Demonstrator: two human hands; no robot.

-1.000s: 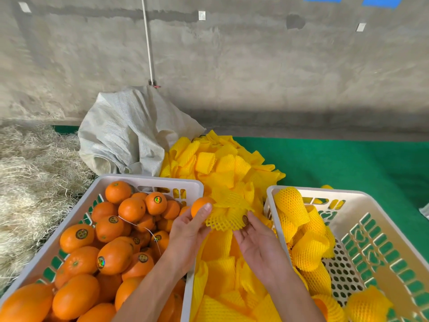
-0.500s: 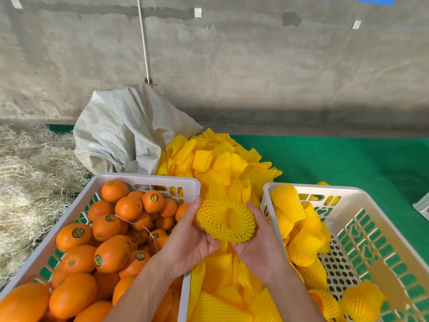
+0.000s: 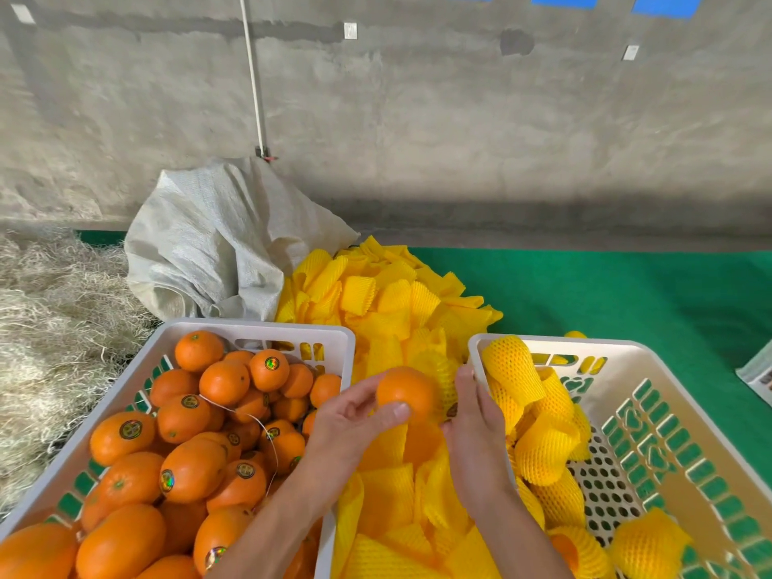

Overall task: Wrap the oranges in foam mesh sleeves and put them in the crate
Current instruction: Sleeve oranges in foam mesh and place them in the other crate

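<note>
Since half a second ago, sleeve (image 3: 446, 380) has slid off to right, orange (image 3: 407, 394) mostly bare. Left hand (image 3: 355, 420) pinches orange; right hand (image 3: 476, 415) pinches sleeve just right of it. Crate (image 3: 676, 405) lies right, nearer right hand.

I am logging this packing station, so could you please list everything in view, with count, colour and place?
Left crate: one, white, lower left, full of bare oranges.
Right crate: one, white, lower right, holding several sleeved oranges.
Held orange: one, orange, between the crates, partly in a yellow sleeve.
Loose sleeves: a heap, yellow, between the crates.
Sack: one, grey-white, behind the left crate.
Straw: pale, far left.
Mat: green, right.
Left hand: grips the orange.
Right hand: pinches the sleeve.
</note>
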